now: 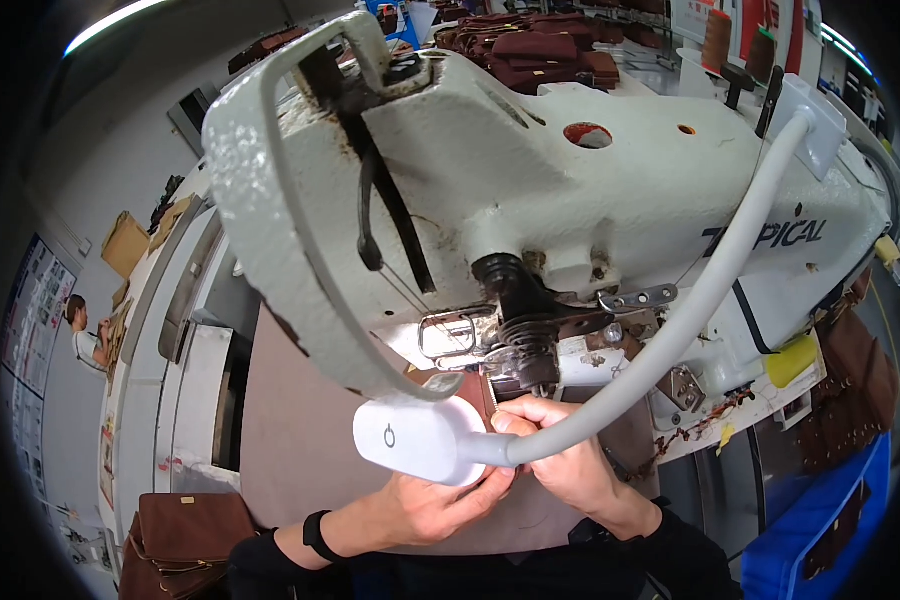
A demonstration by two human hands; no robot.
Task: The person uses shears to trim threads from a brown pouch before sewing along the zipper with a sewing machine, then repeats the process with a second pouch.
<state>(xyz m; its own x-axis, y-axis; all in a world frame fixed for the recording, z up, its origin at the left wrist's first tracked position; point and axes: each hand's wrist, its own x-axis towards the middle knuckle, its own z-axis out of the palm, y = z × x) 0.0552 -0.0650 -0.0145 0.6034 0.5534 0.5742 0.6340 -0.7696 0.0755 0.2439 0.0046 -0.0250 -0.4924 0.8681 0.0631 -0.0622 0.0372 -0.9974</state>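
A large pale-green sewing machine (450,160) fills the middle. Beneath its dark presser and needle area lies a narrow brown piece with a zipper (489,395), its metal teeth showing. My right hand (570,465) is closed on the near end of this piece, thumb and forefinger pinched close to the presser. My left hand (425,510) is lower and to the left, its fingers drawn together toward the right hand. A white lamp head (405,440) covers part of the left fingers, so what they hold is hidden.
The lamp's bent white neck (740,245) crosses before the machine to my right. Brown leather pouches (185,535) lie at lower left; more are piled behind the machine (540,50). A blue bin (820,530) stands lower right. Far left, a person (88,335) works at a bench.
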